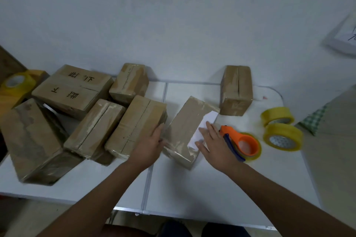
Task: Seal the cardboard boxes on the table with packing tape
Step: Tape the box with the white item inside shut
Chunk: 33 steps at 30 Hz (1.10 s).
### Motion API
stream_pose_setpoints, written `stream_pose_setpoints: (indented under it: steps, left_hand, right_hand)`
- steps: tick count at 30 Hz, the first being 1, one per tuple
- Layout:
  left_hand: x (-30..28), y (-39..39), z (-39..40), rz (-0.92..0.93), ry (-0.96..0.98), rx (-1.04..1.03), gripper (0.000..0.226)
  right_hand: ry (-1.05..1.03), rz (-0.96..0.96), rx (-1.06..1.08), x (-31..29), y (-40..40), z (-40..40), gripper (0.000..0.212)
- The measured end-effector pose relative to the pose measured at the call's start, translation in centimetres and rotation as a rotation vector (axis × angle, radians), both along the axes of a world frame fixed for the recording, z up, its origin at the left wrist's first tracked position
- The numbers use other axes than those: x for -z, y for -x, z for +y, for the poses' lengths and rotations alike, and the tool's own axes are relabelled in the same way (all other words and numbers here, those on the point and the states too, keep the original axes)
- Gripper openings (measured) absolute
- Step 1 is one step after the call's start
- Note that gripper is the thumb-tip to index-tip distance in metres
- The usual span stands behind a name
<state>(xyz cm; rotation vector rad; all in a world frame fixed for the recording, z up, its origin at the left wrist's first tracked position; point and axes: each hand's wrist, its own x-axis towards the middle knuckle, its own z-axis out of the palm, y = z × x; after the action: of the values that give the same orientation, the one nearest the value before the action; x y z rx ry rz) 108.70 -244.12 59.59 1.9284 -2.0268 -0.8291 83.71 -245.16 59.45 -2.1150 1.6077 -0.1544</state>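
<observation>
Fingers (207, 131) of the right hand (215, 142) are laid flat, spread, on the white label (204, 127) at frame centre; the left hand (152, 142), fingers straight, steadies the centre box (185, 129); firm, even pressure is advised.

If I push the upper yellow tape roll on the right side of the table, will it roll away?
Probably not: the tape roll seems to lie flat on the table, so it would likely slide. Tipped on edge, its round shape could roll.

White tabletop (212, 188), seamed down the middle, stands against a plain pale wall (173, 25). Green checked cloth (316, 119) at far right. Dim, even light.
</observation>
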Motion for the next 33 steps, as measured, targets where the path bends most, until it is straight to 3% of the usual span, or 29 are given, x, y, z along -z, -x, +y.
stream_pose_setpoints:
  steps: [2,6,8,11,14,17,20,22,28,33]
  left_hand:
    - [0.1,2.4,0.5,-0.018,-0.005,0.015,0.069]
    - [1.0,6.7,1.8,-0.342,-0.103,0.08,0.109]
    - [1.0,7.6,1.8,-0.407,-0.106,0.049,0.116]
    - [0.7,6.9,1.0,-0.413,-0.143,0.11,0.114]
    - [-0.1,3.7,0.2,-0.349,-0.205,0.325,0.116]
    - [-1.0,0.8,-0.1,-0.341,-0.206,0.482,0.108]
    - [-0.8,0.4,1.1,-0.26,-0.097,0.408,0.093]
    - [0.0,1.0,2.3,-0.222,-0.078,0.319,0.087]
    - [0.8,3.8,2.0,-0.444,0.0,0.191,0.074]
    - [-0.7,6.5,-3.1,-0.412,-0.02,0.076,0.065]
  right_hand:
    - [-0.007,0.016,-0.041,0.5,0.2,0.4,0.056]
    - [0.067,0.058,-0.084,1.1,0.0,1.5,0.057]
    - [0.051,0.039,-0.11,1.0,0.1,1.9,0.06]
    - [0.069,-0.133,-0.041,0.1,0.7,1.9,0.054]
    - [0.137,-0.205,0.19,-0.6,1.9,1.2,0.05]
    - [-0.012,-0.235,0.375,-0.5,2.5,0.7,0.058]
    - [-0.008,-0.186,0.362,0.1,2.0,1.5,0.052]
    - [0.001,-0.359,0.395,0.3,2.0,2.0,0.052]
    - [-0.123,-0.507,0.345,-0.4,2.6,-1.0,0.058]
    - [-0.084,-0.378,0.368,-1.6,2.7,-7.4,0.059]
